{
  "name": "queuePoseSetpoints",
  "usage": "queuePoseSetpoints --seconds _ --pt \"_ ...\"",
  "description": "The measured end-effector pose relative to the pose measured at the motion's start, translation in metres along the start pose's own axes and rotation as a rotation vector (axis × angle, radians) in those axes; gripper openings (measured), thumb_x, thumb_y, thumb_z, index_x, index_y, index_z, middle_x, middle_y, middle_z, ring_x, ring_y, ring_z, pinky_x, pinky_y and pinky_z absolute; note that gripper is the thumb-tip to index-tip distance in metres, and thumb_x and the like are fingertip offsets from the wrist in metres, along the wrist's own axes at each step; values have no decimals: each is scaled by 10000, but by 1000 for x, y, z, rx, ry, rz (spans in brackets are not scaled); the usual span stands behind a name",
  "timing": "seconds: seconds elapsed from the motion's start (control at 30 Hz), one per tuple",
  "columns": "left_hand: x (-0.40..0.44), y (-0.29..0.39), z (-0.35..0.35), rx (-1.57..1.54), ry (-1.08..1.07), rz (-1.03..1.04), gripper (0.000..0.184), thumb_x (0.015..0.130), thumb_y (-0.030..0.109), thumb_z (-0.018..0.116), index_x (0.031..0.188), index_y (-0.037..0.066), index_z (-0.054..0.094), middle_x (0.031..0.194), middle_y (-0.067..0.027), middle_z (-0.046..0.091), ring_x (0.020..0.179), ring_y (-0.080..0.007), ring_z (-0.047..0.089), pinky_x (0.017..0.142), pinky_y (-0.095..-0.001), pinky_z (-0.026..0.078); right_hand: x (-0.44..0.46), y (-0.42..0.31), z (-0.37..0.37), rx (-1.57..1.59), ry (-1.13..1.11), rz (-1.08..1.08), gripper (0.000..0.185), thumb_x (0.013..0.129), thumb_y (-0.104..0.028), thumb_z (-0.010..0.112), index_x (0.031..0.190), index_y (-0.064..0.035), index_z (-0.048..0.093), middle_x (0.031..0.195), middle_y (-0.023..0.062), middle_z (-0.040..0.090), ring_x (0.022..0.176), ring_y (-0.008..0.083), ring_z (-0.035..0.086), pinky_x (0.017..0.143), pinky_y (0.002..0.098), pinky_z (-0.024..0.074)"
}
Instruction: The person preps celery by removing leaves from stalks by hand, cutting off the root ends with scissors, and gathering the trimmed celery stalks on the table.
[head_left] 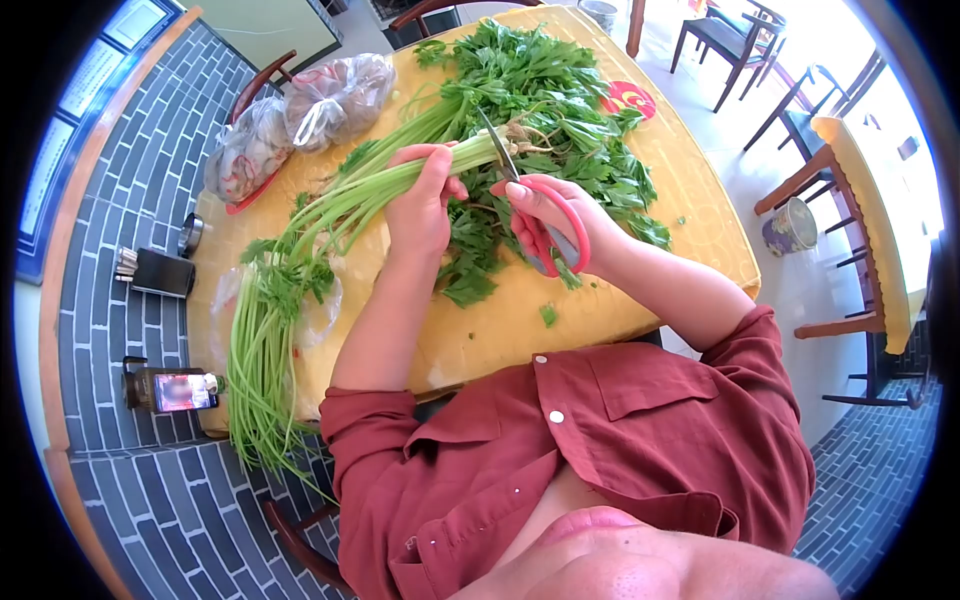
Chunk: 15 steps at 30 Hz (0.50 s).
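Observation:
My left hand (422,203) is wrapped round a bunch of pale green celery stalks (385,180), held up over the table. The roots (520,136) of the bunch point to the right. In my right hand (560,222) are scissors with red handles (566,235), their dark blades (500,148) apart and up against the stalks near the roots. Under and behind my hands lies a large heap of leafy greens (530,70). More long thin stalks (262,350) hang over the table's left edge.
Plastic bags with dark contents (335,100) lie at the table's (705,250) back left. A phone (186,391) and a black box (163,272) are by the brick wall at left. Chairs (735,50), another table (858,220) and a bin (790,226) stand at right.

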<state>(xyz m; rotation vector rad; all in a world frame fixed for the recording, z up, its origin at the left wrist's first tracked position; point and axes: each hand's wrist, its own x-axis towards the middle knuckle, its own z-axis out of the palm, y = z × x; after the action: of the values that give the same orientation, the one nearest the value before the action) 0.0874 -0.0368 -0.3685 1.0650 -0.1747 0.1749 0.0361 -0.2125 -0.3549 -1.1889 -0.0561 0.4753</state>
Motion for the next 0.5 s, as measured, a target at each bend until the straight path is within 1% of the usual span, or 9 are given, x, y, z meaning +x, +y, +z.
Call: queuePoseSetpoints --seconds 0.03,0.13,0.23,0.33,0.43,0.5 --pt "0 -1 -1 6 1 -17 116 846 67 615 919 16 541 951 -155 628 579 -121 526 509 -274 482 -1 0 0 11 17 2 338 861 -374 620 832 -45 551 643 24 523 488 109 501 415 244 390" --pt "-1 -4 0 10 17 -22 131 835 66 627 921 18 541 927 -147 632 571 -119 523 509 -277 483 1 6 -5 3 64 29 334 864 -358 618 800 -35 563 613 20 521 442 105 478 404 244 382" --pt "0 -7 -1 41 27 -9 143 828 64 634 924 17 540 908 -138 633 568 -119 522 510 -276 484 0 6 -6 -83 94 32 329 861 -350 624 803 -31 573 605 18 520 423 104 466 392 244 374" --pt "-1 -8 -1 57 41 -22 107 858 82 609 924 29 544 966 -150 625 571 -104 510 515 -253 476 -2 3 -5 -106 100 60 324 859 -352 625 849 -33 568 617 15 512 436 103 469 402 241 377" --pt "1 -7 -1 19 41 -30 144 823 62 639 919 16 542 882 -124 630 560 -120 521 509 -275 485 2 6 -4 28 77 69 320 859 -356 624 881 -45 549 632 15 505 447 102 468 411 238 386" --pt "-4 -8 4 24 16 -59 148 821 64 642 918 15 542 869 -120 629 556 -120 520 509 -273 486 11 8 -7 93 73 91 318 859 -359 621 890 -54 537 640 15 504 453 100 468 417 236 392"
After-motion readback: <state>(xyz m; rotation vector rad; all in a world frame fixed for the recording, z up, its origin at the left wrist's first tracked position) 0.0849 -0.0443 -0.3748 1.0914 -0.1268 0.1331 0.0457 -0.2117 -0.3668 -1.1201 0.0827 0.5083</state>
